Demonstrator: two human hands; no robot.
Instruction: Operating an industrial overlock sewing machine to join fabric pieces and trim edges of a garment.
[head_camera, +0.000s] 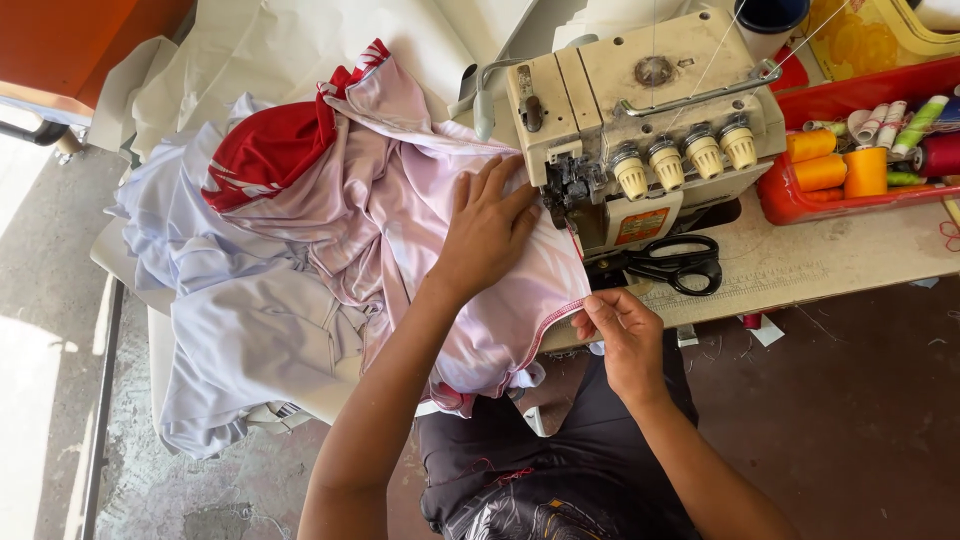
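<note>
Fabric (400, 230) lies under our flat, spread left hand (487, 225) beside the overlock machine (650, 110), right hand (622, 330) pinching its red-stitched hem, so we feed evenly, keeping fingertips off the needle

Pale pink-white fabric (400, 230) with red-stitched hem — bunched, draped off the worktop's (800, 270) edge, spreading toward nine o'clock from the serger (640, 120).
</note>
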